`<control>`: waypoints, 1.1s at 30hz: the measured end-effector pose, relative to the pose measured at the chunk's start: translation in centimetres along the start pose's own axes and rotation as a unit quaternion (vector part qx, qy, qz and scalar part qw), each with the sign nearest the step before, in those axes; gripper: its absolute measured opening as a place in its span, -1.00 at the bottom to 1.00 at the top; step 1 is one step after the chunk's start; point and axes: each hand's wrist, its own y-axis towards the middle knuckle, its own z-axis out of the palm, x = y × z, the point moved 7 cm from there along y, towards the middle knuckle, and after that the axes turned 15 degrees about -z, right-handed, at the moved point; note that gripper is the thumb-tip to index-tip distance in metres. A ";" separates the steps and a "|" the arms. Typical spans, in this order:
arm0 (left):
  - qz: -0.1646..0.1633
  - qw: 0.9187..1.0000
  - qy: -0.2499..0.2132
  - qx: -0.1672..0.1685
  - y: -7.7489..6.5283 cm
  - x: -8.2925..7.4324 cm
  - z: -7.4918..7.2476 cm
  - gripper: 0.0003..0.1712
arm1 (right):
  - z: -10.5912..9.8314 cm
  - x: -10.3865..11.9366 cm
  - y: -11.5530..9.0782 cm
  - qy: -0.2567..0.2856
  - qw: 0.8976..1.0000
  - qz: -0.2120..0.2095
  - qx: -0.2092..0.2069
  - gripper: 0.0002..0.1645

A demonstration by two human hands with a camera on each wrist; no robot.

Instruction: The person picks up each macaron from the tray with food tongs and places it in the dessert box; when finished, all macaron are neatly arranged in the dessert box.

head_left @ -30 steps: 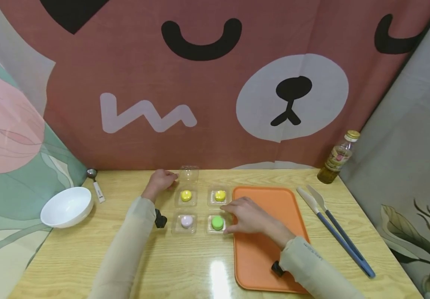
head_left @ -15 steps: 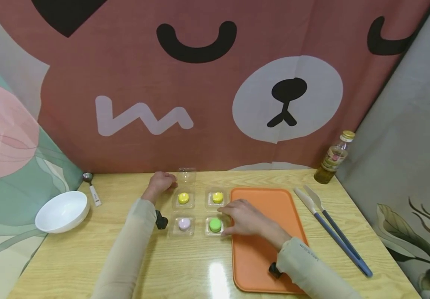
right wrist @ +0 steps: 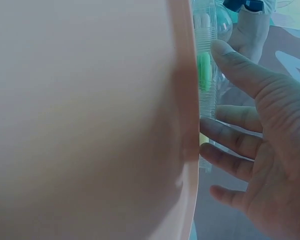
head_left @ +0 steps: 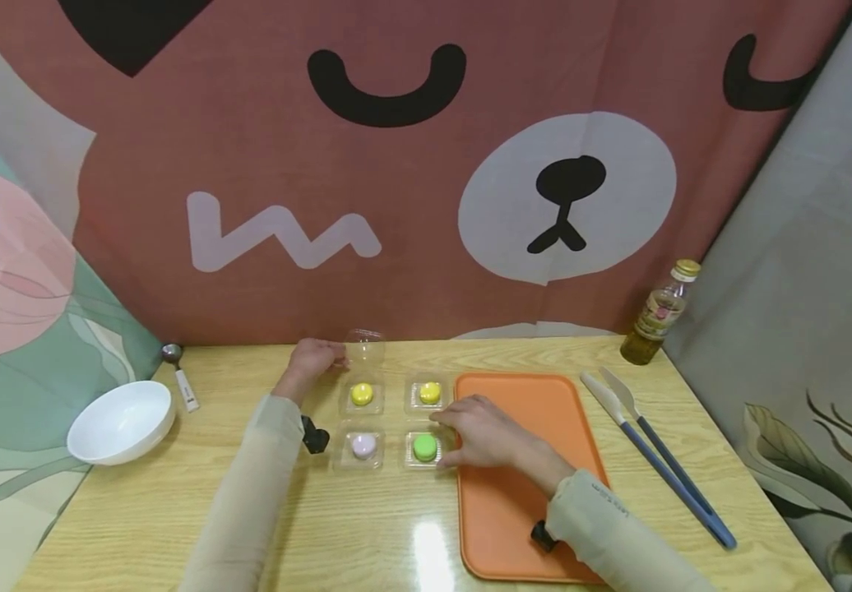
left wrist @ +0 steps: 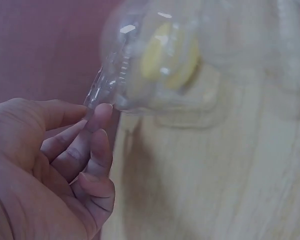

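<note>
My left hand pinches the edge of a clear plastic lid between thumb and fingers. The lid stands raised behind its box, which holds a yellow macaron; the left wrist view shows that macaron blurred through plastic. My right hand has spread, relaxed fingers over the left rim of the orange tray, beside the box with the green macaron. Behind that stands a box with another yellow macaron. A lilac macaron lies in the front left box.
A white bowl and a small scoop stand at the left. On the right lie blue-handled tongs. A bottle with a gold cap stands at the back right, near the curtain.
The left hand has shifted slightly left and the lid it pinches tilts a little more. The right hand keeps its place by the tray. The head view has turned slightly.
</note>
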 end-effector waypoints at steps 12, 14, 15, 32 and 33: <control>0.029 0.998 -0.018 0.056 -3.7 -2.8 1.5 -0.61 | -0.2 0.1 0.0 -0.007 1.000 -0.005 -0.007 -0.09; 0.032 0.996 -0.037 0.074 -4.7 -3.3 2.3 -0.61 | -0.2 0.2 0.0 -0.009 1.000 -0.008 -0.011 -0.09; 0.035 0.995 -0.043 0.083 -5.2 -3.6 2.7 -0.60 | -0.2 0.2 0.0 -0.012 1.000 -0.009 -0.011 -0.10; 0.098 0.987 -0.060 0.113 -10.4 -4.8 6.4 -0.64 | -5.5 -3.7 -1.1 0.171 0.949 0.102 -0.244 -0.49; 0.108 0.986 -0.055 0.111 -10.7 -4.8 6.6 -0.67 | -5.9 -3.9 -1.3 0.192 0.939 0.112 -0.262 -0.49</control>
